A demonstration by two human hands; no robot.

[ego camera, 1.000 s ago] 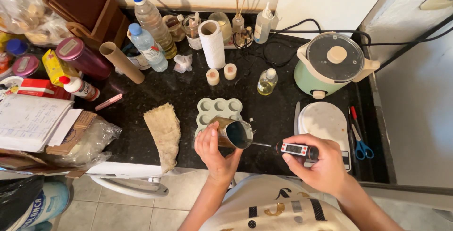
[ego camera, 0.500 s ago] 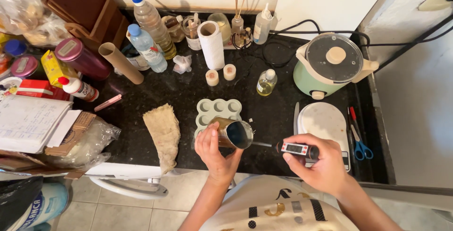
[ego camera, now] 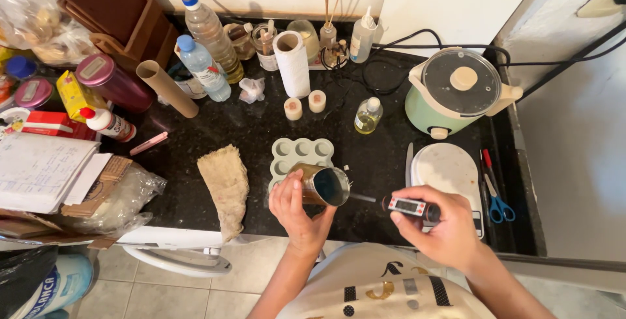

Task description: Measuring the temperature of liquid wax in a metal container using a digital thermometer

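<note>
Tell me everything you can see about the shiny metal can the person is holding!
The round metal can looks like shiny tin, gold-brown outside and dark bluish inside. It is open on top and tipped sideways, mouth facing right. The left hand grips it from below, above the black stone counter, in front of a pale green mould tray. A thin metal probe from the thermometer in the right hand points toward its mouth.

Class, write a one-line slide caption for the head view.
Left hand tilts a metal can while right hand holds a digital probe thermometer.

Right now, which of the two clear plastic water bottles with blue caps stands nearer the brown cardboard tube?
The smaller blue-capped bottle, just right of the cardboard tube; the taller bottle stands behind it, nearer the wall.
</note>
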